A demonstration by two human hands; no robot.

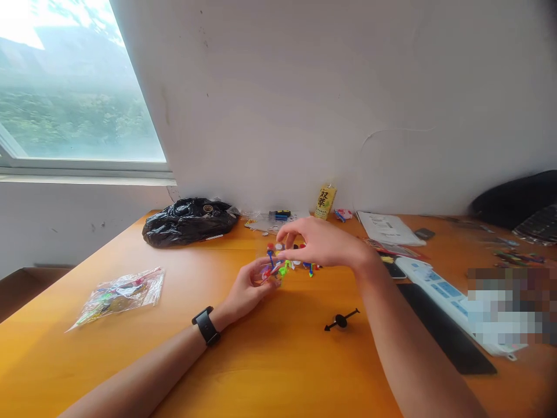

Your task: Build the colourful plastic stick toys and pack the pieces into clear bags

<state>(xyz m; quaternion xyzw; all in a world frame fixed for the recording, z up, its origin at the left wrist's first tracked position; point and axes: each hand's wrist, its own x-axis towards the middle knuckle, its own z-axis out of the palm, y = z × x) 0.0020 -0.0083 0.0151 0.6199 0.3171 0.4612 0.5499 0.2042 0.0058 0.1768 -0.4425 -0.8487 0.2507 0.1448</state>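
Observation:
My left hand [250,290], with a black watch [206,326] on its wrist, is curled around small colourful plastic pieces [270,271], red, white and purple among them. Their exact kind is too small to tell. Just above and to the right hovers my right hand [319,244], its thumb and bent fingers apart with a gap between them. Its thumb tip is close to a blue arrow-like piece [270,255]. More coloured pieces, such as a bright green one [284,269], lie behind and partly hidden by the hands. A black double-ended arrow spinner [342,320] lies nearer on the table.
A clear bag of coloured pieces [122,296] lies at left on the wooden table [261,371]. Behind are a black plastic bag [187,220] and a yellow drink pouch [325,201]. At right are papers [389,228], a white-blue strip [444,296] and a black mat [448,331].

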